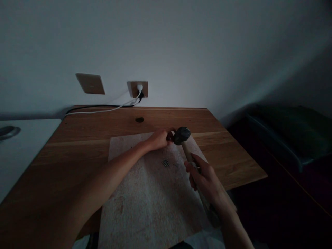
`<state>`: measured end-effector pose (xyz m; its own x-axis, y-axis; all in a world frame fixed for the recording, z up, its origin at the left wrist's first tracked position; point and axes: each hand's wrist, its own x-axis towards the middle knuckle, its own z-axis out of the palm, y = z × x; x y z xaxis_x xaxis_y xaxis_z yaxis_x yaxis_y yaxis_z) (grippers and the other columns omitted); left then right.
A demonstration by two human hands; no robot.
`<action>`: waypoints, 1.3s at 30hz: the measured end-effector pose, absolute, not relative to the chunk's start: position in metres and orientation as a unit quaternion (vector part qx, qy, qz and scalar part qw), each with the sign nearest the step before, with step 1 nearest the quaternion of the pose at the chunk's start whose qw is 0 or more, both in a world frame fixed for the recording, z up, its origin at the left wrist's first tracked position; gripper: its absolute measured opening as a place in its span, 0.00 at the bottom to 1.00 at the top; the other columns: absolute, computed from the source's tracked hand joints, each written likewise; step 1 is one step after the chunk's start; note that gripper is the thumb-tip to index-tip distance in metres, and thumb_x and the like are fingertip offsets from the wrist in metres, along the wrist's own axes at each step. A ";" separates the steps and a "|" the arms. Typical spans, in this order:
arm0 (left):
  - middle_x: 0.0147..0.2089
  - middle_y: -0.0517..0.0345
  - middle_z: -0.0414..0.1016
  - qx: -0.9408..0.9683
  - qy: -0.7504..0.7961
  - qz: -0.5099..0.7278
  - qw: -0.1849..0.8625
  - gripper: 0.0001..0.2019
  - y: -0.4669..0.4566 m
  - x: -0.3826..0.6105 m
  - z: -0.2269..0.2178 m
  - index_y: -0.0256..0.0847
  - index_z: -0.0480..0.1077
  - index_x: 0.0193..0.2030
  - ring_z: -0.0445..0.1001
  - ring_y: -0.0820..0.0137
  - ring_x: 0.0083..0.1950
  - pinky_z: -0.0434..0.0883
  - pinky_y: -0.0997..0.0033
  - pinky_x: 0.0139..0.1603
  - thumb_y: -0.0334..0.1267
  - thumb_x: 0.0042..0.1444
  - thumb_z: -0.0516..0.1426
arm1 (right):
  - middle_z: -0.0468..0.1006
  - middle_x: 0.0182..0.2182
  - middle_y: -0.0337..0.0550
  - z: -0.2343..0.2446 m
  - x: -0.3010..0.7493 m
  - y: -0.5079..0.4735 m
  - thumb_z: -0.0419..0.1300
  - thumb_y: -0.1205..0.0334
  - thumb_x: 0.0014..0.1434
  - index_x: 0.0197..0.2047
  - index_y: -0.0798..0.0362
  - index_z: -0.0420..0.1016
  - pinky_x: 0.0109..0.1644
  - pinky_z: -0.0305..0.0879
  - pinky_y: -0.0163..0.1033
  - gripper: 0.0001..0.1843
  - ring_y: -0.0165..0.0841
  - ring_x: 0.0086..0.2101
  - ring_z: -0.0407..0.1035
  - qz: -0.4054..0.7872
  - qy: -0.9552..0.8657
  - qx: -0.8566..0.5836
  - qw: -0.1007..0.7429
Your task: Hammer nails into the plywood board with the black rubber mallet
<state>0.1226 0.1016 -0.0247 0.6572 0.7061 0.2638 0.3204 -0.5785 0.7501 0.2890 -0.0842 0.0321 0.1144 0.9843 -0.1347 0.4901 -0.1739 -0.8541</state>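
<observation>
A pale wooden board (145,200) lies on a brown wooden table (85,138). My right hand (203,178) is wrapped round the wooden handle of a hammer (182,135), whose dark head hovers over the board's far end. My left hand (160,139) rests on the board just left of the hammer head, its fingers pinched together on something too small to make out. Several small nails (166,162) lie loose on the board between my hands.
A wall socket (139,89) with a white plug and cables sits behind the table, next to a blank wall plate (90,83). The tabletop has a cable hole (139,119). A white surface (26,141) adjoins on the left. Dark furniture (290,135) stands at the right.
</observation>
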 end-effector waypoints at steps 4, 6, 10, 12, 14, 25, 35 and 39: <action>0.39 0.59 0.82 0.843 0.305 0.283 0.342 0.22 0.101 0.123 -0.023 0.42 0.74 0.55 0.78 0.70 0.37 0.71 0.72 0.40 0.24 0.54 0.60 | 0.67 0.16 0.30 0.033 0.289 -0.083 0.57 0.41 0.64 0.55 0.58 0.72 0.20 0.60 0.34 0.29 0.30 0.16 0.65 0.368 -0.544 -0.673 0.340; 0.40 0.58 0.82 0.843 0.309 0.284 0.336 0.20 0.101 0.122 -0.023 0.42 0.74 0.53 0.79 0.69 0.37 0.71 0.72 0.40 0.24 0.53 0.60 | 0.68 0.16 0.30 0.033 0.289 -0.081 0.57 0.41 0.62 0.58 0.59 0.71 0.19 0.60 0.35 0.33 0.31 0.15 0.65 0.365 -0.543 -0.679 0.333; 0.40 0.58 0.82 0.841 0.308 0.286 0.340 0.22 0.100 0.121 -0.023 0.41 0.74 0.52 0.78 0.69 0.38 0.72 0.71 0.42 0.22 0.51 0.59 | 0.68 0.15 0.30 0.032 0.290 -0.084 0.56 0.42 0.64 0.60 0.60 0.72 0.20 0.59 0.34 0.32 0.31 0.15 0.65 0.350 -0.560 -0.686 0.305; 0.40 0.59 0.82 0.838 0.298 0.292 0.351 0.22 0.100 0.121 -0.024 0.41 0.74 0.52 0.78 0.70 0.38 0.72 0.72 0.42 0.21 0.51 0.58 | 0.67 0.15 0.29 0.031 0.293 -0.090 0.56 0.42 0.66 0.62 0.59 0.71 0.20 0.59 0.34 0.33 0.31 0.16 0.65 0.346 -0.555 -0.688 0.315; 0.39 0.59 0.81 0.835 0.296 0.298 0.356 0.22 0.100 0.122 -0.026 0.41 0.73 0.53 0.77 0.71 0.37 0.71 0.72 0.41 0.21 0.52 0.59 | 0.67 0.15 0.29 0.028 0.297 -0.097 0.56 0.41 0.66 0.63 0.58 0.70 0.21 0.60 0.35 0.33 0.32 0.16 0.66 0.344 -0.545 -0.695 0.317; 0.52 0.49 0.73 0.902 0.277 0.247 0.220 0.15 0.088 0.119 0.013 0.38 0.72 0.50 0.75 0.64 0.48 0.70 0.66 0.48 0.30 0.54 0.63 | 0.75 0.21 0.37 0.005 0.312 -0.107 0.55 0.42 0.66 0.61 0.61 0.73 0.25 0.64 0.38 0.33 0.37 0.22 0.71 0.304 -0.538 -0.720 0.316; 0.47 0.48 0.82 0.980 0.168 -0.029 0.102 0.15 0.021 0.140 0.038 0.40 0.74 0.50 0.78 0.60 0.42 0.70 0.63 0.39 0.31 0.55 0.62 | 0.81 0.29 0.43 0.003 0.315 -0.107 0.55 0.44 0.68 0.59 0.58 0.75 0.32 0.68 0.38 0.29 0.40 0.30 0.76 0.304 -0.554 -0.700 0.332; 0.44 0.48 0.82 0.979 0.155 -0.002 0.131 0.16 0.029 0.138 0.038 0.40 0.75 0.50 0.77 0.61 0.39 0.68 0.63 0.37 0.27 0.54 0.60 | 0.83 0.35 0.47 0.003 0.315 -0.106 0.56 0.44 0.67 0.56 0.57 0.77 0.40 0.70 0.40 0.27 0.43 0.39 0.77 0.287 -0.559 -0.700 0.339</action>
